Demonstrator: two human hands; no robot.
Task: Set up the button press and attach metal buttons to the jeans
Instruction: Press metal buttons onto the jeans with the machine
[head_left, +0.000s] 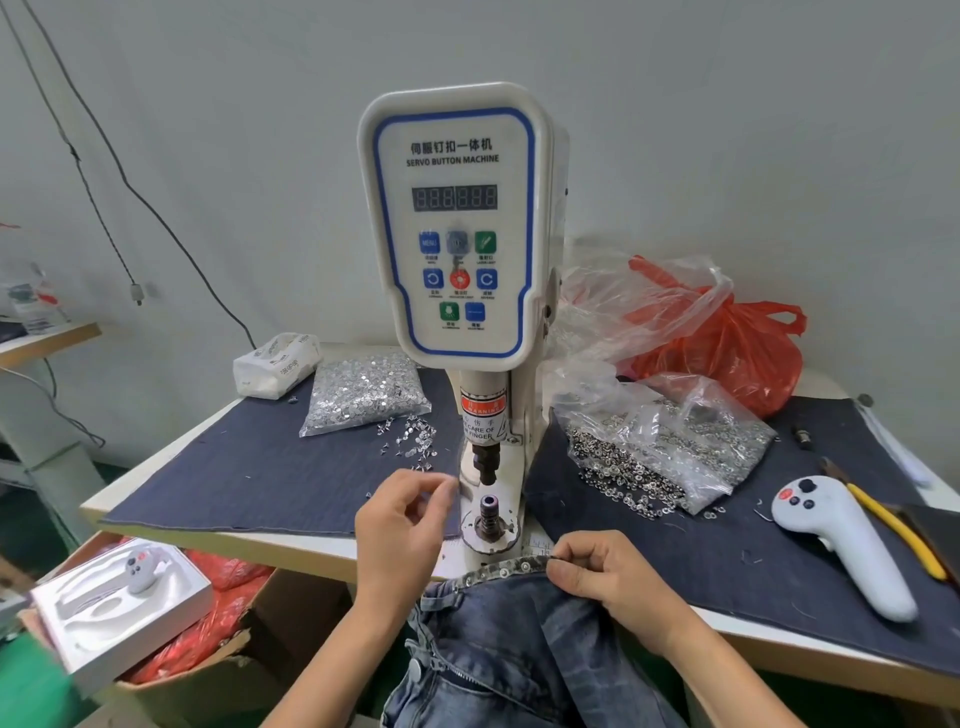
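While the right hand (605, 574) pinches the jeans (519, 639) waistband at 6 o'clock, the left hand (402, 519), fingers curled w/ tips together, sits by 1 press (454, 234); 2 bags of metal bits flank it, at 10 & 3.

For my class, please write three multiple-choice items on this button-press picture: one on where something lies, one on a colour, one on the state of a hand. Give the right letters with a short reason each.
1. Where does the white handheld controller lie?
A. on the dark cloth right of the machine
B. in the cardboard box
C. on top of the machine

2. What colour is the knotted plastic bag behind the clear bags?
A. blue
B. red
C. black

3. What is the right hand doing?
A. pressing a panel key
B. hanging idle
C. pinching the jeans waistband

Answers: 1 A, it rests on the cloth near the yellow-handled pliers. 2 B, its plastic shows red. 3 C, its grip closes on the waistband edge below the press.
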